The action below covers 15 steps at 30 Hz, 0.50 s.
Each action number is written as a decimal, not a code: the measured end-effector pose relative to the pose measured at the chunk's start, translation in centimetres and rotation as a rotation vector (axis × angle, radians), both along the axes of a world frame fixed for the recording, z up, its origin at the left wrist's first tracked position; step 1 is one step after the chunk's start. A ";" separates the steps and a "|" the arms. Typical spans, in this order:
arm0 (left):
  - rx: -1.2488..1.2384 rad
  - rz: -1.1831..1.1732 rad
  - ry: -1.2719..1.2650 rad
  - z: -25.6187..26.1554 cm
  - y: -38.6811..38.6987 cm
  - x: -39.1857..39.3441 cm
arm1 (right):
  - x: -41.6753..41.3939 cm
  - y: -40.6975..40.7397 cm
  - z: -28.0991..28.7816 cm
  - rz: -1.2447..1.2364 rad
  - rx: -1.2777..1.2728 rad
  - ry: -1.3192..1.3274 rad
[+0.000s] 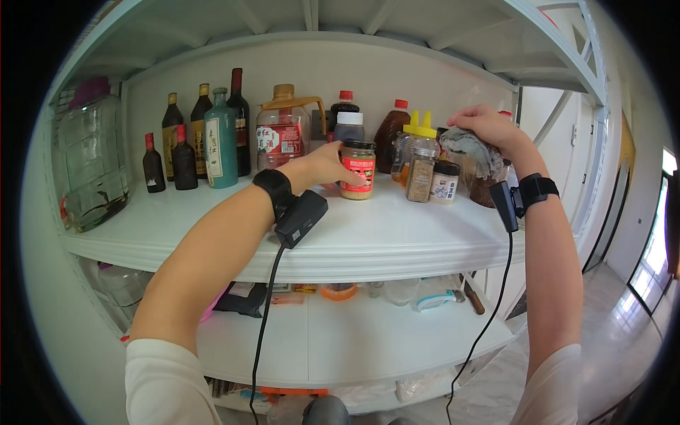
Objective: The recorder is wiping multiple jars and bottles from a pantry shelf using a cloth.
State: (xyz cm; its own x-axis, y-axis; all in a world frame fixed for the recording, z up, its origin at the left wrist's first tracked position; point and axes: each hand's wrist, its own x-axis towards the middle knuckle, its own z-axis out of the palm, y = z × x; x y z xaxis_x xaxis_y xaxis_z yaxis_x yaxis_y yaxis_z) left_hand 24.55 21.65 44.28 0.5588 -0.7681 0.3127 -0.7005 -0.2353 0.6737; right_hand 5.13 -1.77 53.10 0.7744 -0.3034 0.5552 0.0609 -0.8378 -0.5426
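My left hand point(326, 166) grips a glass jar point(358, 183) with a black lid and a red label. The thumb lies across the label, while the other fingers are mostly hidden behind the jar. The jar is upright at the shelf board, near the middle. To the right, my right hand point(486, 127) holds a crumpled grey cloth point(470, 146), which hangs down over a dark-filled container point(482, 191). Just left of that cloth stand a spice jar point(421, 175), a small black-lidded jar point(443, 183) and honey bottles with yellow caps point(423, 132).
Several dark bottles point(239, 127) and a turquoise bottle point(220, 141) stand left of a large plastic jug point(283, 133). A big glass jar point(93, 159) occupies the left end. Red-capped sauce bottles point(392, 135) stand behind. Cables hang from both wrists before the lower shelf point(345, 340).
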 end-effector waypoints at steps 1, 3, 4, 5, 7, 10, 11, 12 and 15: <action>-0.002 -0.007 -0.003 0.1 0.1 -0.1 | 0.1 -0.1 0.1 -0.061 -0.111 0.044; 0.046 0.007 0.049 0.1 0.5 -0.3 | 0.2 0.2 0.1 -0.119 -0.220 0.088; 0.048 0.009 0.048 0.0 0.6 -0.1 | 0.4 0.6 0.0 -0.172 -0.356 0.143; 0.058 -0.019 0.080 -0.1 0.6 0.2 | 0.5 0.8 -0.1 -0.225 -0.492 0.198; 0.067 -0.046 0.115 -0.1 0.5 0.0 | 1.3 0.3 -0.6 -0.203 -0.490 0.213; -0.099 0.046 0.132 0.4 0.0 0.7 | 2.0 0.6 -1.1 -0.164 -0.463 0.231; -0.173 -0.038 -0.018 0.2 -0.3 1.8 | 2.2 0.9 -1.3 -0.151 -0.440 0.233; -0.246 -0.129 -0.169 0.5 -0.4 1.9 | 2.2 0.9 -1.4 -0.153 -0.439 0.235; -0.065 -0.281 -0.226 1.6 -0.1 2.6 | 2.4 1.2 -1.8 -0.155 -0.465 0.222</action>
State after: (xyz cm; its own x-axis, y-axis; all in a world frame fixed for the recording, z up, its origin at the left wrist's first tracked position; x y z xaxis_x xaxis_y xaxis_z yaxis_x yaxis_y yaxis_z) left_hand 27.10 21.50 45.89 0.2402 -0.8561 0.4576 -0.8647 0.0256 0.5016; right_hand 7.49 -0.54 51.28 0.8544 -0.1843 0.4859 -0.1564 -0.9828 -0.0978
